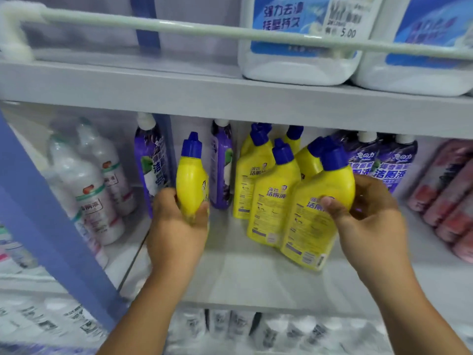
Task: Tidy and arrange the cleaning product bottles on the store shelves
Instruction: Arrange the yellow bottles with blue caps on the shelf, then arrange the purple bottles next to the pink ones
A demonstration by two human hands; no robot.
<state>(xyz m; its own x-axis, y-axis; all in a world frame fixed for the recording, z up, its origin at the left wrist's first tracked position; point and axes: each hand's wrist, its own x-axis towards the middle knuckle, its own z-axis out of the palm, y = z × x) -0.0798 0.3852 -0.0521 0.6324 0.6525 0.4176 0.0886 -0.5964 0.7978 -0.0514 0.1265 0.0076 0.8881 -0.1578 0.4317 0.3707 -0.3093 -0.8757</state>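
The left hand (176,224) grips a yellow bottle with a blue cap (191,180), fingers curled round its lower body so the base is hidden; the bottle stands upright over the middle shelf (230,272), just beside a purple bottle (221,165) on its right and another purple bottle (151,162) on its left. The right hand (368,221) grips the front yellow bottle (317,213) of a leaning cluster, thumb across its label and fingers behind its shoulder. That bottle tilts to the right, touching the second yellow bottle (271,201) beside it; more yellow bottles (252,170) crowd behind, their bodies partly covered. Two purple bottles with white caps (384,165) stand behind the right hand, their lower halves hidden. Pink bottles (445,190) at the right edge are blurred and cut off. White bottles (94,190) stand left, beyond a blue upright post (51,226). Large white jugs (299,47) sit on the upper shelf (153,83), tops cut off. The bottom row is too blurred to read.
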